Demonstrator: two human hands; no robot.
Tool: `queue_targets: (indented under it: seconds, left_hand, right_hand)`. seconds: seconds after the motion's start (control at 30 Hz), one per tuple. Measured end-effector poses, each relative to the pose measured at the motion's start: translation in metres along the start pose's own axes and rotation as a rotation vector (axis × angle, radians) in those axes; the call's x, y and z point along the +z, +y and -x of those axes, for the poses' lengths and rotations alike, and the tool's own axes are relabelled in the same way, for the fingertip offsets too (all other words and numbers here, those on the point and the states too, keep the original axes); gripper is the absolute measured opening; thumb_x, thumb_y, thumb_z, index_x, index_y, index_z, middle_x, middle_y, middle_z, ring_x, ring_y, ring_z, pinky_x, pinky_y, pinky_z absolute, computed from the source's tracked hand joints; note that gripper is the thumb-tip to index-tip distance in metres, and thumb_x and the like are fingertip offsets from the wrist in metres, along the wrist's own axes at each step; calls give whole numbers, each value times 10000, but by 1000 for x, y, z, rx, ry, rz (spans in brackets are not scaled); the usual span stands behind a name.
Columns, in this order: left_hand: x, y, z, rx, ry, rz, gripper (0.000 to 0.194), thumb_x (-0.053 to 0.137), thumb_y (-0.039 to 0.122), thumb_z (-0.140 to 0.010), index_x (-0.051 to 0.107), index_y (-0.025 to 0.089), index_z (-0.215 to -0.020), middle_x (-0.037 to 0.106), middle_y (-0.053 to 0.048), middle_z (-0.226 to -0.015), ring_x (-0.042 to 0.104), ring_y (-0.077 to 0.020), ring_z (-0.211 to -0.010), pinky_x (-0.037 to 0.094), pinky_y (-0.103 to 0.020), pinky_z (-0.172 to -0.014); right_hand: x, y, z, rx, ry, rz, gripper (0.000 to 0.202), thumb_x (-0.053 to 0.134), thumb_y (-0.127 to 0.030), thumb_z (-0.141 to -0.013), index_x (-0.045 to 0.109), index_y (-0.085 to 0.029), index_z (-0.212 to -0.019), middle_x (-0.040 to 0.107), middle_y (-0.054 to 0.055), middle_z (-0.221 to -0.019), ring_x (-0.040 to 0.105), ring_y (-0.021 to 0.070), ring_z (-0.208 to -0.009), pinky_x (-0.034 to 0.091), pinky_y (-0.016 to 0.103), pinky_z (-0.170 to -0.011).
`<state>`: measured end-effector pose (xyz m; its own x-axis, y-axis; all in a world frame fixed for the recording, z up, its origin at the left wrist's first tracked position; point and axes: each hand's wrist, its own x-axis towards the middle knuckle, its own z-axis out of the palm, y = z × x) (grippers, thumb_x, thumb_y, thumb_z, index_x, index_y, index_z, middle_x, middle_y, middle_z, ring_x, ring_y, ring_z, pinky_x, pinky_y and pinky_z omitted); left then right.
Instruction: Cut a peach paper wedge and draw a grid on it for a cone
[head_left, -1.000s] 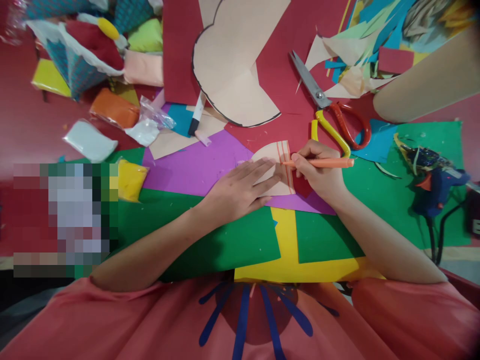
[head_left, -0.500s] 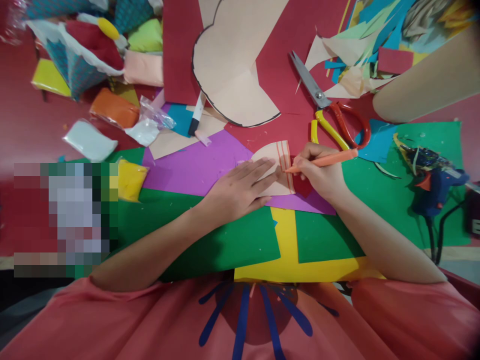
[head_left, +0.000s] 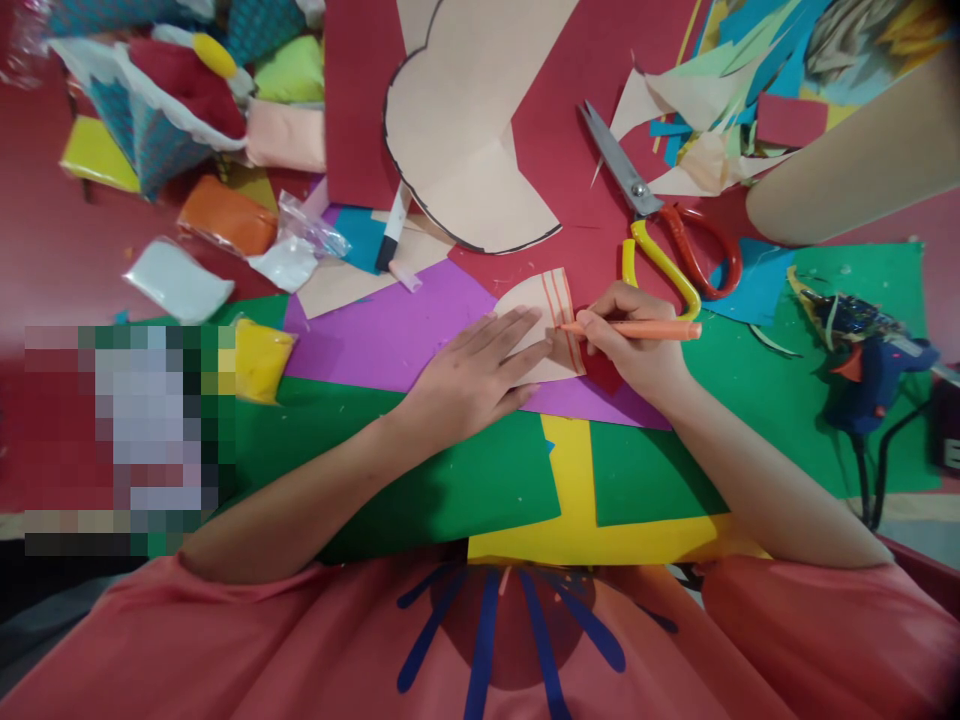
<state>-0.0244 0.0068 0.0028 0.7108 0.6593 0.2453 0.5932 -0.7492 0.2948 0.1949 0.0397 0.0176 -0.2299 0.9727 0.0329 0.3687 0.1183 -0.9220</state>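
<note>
My left hand point(head_left: 484, 375) lies flat with fingers stretched over a small cream paper piece point(head_left: 529, 297), pressing it down. Orange stripes run along the right edge of that piece. In my right hand point(head_left: 634, 345) is an orange marker point(head_left: 656, 329), held in a pinch with its tip on or just over the striped part. Part of the cream piece is hidden under my left fingers. Beneath it lie a purple sheet point(head_left: 360, 340) and red paper.
Red-and-yellow scissors point(head_left: 637, 190) lie beyond my right hand, blades pointing away. A blue glue gun point(head_left: 877, 385) rests at the right. Far ahead is a cream cutout point(head_left: 457, 130) with a black outline. Clay packets point(head_left: 229, 215) are scattered on the left, near a black-and-white marker point(head_left: 394, 230).
The cream piece has shifted slightly left and up, turning a little. My right hand has tilted the marker flatter, its tip moving left across the stripes. My left hand stays on the paper.
</note>
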Motion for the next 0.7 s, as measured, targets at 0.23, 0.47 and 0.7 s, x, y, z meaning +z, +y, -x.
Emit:
queue_targets:
  seconds: [0.23,0.47,0.7]
  left_hand:
    - [0,0,0,-21,-26,16,465,472,319,-977,418,142,-1404,478,-199,-1463,431,-293,-1389,410,-484,-1105]
    - [1,-2,0,-8,-14,7,469,470,314,-978,413,140,-1409,472,-205,-1464,434,-301,-1385,414,-488,-1097]
    - [3,-2,1,-3,-3,-5,469,449,345,-987,424,131,-1403,480,-207,-1457,446,-303,-1376,423,-479,-1090]
  right_hand:
    - [1,-1,-1,4,-11,3,318,650,-294,-831,454,-203,-598,491,-40,-532,429,85,-488,302,260,-484]
    - [1,-1,-1,0,-40,-9,302,625,-253,-825,444,-199,-590,483,-35,-546,406,79,-491,290,252,-470]
    - [0,-1,0,21,-38,-32,314,620,-228,-793,425,-198,-548,465,-37,-511,394,79,-485,276,254,-471]
